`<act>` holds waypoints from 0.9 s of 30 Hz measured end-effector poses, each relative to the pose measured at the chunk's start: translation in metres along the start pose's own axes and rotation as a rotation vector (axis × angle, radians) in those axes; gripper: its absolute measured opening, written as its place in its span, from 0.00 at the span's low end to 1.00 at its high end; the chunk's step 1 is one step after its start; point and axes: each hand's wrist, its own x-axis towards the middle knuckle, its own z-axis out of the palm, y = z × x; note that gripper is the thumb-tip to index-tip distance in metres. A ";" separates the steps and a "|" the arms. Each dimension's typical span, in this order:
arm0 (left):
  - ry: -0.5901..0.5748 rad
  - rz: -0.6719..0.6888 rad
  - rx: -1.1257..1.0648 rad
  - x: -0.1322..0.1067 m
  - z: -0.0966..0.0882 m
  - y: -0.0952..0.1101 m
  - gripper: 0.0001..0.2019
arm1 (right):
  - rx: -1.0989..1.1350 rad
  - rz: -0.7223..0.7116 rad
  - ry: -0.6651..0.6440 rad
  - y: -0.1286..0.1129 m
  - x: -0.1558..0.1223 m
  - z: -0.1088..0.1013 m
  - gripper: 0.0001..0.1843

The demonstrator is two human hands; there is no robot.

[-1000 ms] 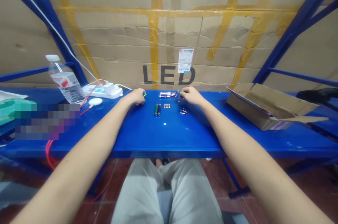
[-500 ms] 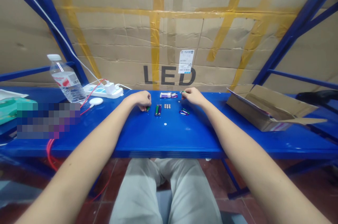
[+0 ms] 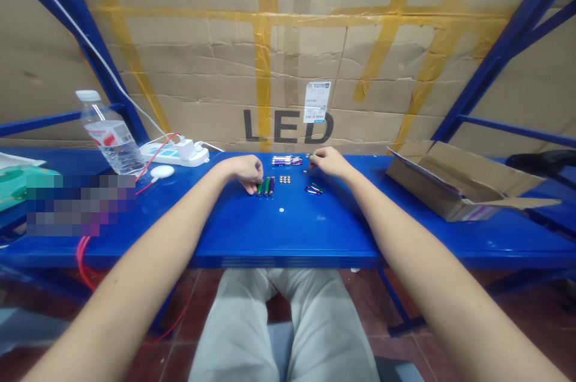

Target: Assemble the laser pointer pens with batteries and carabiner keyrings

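Observation:
My left hand (image 3: 246, 171) is closed at the left of a short row, its fingers on a small green metal tube (image 3: 260, 189). Right beside that tube lie another green tube (image 3: 266, 187) and a purple tube (image 3: 272, 187), all lengthwise toward me. My right hand (image 3: 332, 161) pinches a small green and silver piece (image 3: 310, 156), too small to identify. Between the hands sit several small round silver cells (image 3: 285, 179) in a tidy block. Behind them is a bundle of silver and purple tubes (image 3: 287, 161). Green and purple carabiner clips (image 3: 314, 189) rest nearer me.
An open cardboard box (image 3: 450, 190) stands at the right. On the left are a water bottle (image 3: 112, 139), a white power strip (image 3: 180, 153), a round white charging pad (image 3: 162, 172) and a red cable (image 3: 83, 256). A large cardboard wall (image 3: 202, 70) rises behind the blue table (image 3: 288, 238).
My left hand has moved slightly right, bringing the green tube up beside the other two. My right hand stays almost where it was, still pinching the small piece.

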 end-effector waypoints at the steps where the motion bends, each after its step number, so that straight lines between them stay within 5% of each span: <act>1: 0.001 0.000 -0.004 0.000 0.001 0.000 0.06 | 0.000 -0.002 0.001 0.000 0.000 0.000 0.16; 19: 0.055 0.007 -0.022 0.001 0.001 -0.001 0.02 | 0.013 -0.002 -0.032 -0.003 -0.002 -0.001 0.15; 21: 0.174 0.024 0.097 0.002 -0.001 -0.001 0.01 | 0.048 -0.008 -0.041 -0.005 -0.003 -0.001 0.15; 23: 0.431 0.119 0.213 0.005 -0.001 0.000 0.02 | 0.119 -0.029 -0.062 -0.011 -0.005 -0.001 0.15; 25: 0.677 0.300 0.232 0.008 0.004 0.003 0.05 | 0.200 -0.062 -0.094 -0.021 -0.009 -0.001 0.15; 27: 0.734 0.520 0.173 0.010 0.013 0.009 0.10 | 0.282 -0.095 -0.141 -0.033 -0.014 0.000 0.14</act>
